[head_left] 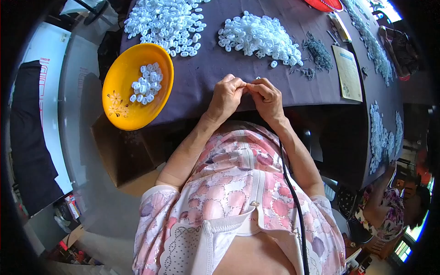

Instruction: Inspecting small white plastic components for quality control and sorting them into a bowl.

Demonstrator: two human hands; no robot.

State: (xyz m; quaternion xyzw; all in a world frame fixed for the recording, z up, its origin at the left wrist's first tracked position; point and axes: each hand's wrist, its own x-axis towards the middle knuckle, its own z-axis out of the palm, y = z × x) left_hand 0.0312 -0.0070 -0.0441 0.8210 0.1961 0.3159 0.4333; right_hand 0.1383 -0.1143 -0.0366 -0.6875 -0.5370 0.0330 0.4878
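Observation:
My left hand (225,98) and my right hand (267,98) meet fingertip to fingertip just above the table's near edge. Both are closed in a pinch. Whatever lies between the fingertips is hidden or too small to name. A small pale piece shows just behind my right fingers. Ahead of my hands lies a heap of small white oval plastic pieces (261,39). To its right is a loose pile of tiny dark grey parts (318,52). Left of my hands, a yellow bowl (117,85) with a flower print holds some white oval pieces (149,82).
A bigger heap of white pieces (160,23) lies at the far left of the dark tablecloth (201,73). A beige card (347,73) and a red basket (325,3) are to the right. Below the bowl stands a cardboard box (123,151). Another person (382,206) sits at the right.

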